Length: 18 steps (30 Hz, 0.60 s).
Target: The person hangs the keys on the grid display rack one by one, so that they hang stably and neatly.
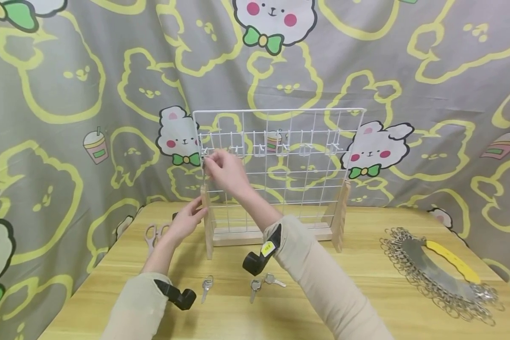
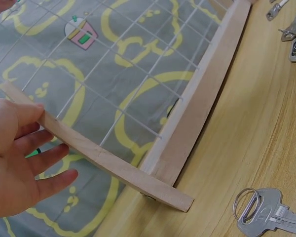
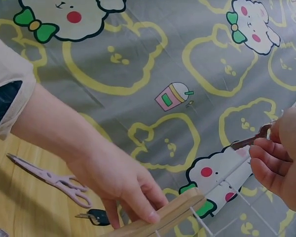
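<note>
My right hand [image 1: 227, 172] pinches a key [image 3: 250, 140] between thumb and fingers. It is at the upper left of a white wire grid [image 1: 276, 172], beside the leftmost of several white hooks [image 1: 282, 149]. Whether the key touches that hook is hard to see. My left hand [image 2: 19, 158] rests its thumb on the left wooden upright [image 2: 103, 153] of the grid's stand, its other fingers loosely extended beside the wood. In front of the stand, three silver keys with rings lie on the table: a left key [image 1: 207, 285], a middle key [image 1: 255, 288] and a right key [image 1: 275, 280].
Pale scissors [image 3: 54, 180] and a black-headed key [image 3: 96, 216] lie left of the stand. On the right of the wooden table [image 1: 323, 302] is a grey plate with a yellow handle [image 1: 452, 259], edged with many metal rings. A patterned curtain [image 1: 131, 94] hangs behind.
</note>
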Available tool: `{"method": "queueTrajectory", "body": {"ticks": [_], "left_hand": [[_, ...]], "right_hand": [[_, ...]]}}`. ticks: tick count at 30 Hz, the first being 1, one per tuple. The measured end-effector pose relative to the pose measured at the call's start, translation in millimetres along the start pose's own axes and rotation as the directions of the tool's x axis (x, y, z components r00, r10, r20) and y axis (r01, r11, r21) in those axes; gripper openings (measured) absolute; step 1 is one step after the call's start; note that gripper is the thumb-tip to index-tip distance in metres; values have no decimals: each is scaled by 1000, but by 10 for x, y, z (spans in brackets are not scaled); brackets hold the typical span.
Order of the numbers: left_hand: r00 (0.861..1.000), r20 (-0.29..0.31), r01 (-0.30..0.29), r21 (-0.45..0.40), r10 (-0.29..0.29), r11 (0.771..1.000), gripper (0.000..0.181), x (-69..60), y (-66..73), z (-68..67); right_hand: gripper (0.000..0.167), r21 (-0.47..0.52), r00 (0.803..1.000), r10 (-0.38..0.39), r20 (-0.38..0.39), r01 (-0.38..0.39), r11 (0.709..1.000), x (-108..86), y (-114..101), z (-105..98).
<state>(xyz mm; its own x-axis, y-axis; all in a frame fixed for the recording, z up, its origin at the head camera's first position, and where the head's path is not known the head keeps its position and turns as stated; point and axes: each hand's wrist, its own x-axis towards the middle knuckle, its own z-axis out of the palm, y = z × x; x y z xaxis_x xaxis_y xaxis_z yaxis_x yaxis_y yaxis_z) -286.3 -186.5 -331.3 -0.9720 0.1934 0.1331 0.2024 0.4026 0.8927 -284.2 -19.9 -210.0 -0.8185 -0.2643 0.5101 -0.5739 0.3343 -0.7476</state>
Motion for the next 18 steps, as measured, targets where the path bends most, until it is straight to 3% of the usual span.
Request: {"method": "queueTrajectory", "body": {"ticks": [10, 18], "left_hand": [[1000, -11, 4, 7, -4, 1000, 58, 5, -10, 2], [1000, -14, -6, 15, 6, 1000, 58, 9, -18, 7]], "right_hand": [[13, -9, 997, 0, 83, 1, 1000, -154, 223, -68], [13, 8, 989, 49, 136, -50, 999, -361, 559, -110]]}}
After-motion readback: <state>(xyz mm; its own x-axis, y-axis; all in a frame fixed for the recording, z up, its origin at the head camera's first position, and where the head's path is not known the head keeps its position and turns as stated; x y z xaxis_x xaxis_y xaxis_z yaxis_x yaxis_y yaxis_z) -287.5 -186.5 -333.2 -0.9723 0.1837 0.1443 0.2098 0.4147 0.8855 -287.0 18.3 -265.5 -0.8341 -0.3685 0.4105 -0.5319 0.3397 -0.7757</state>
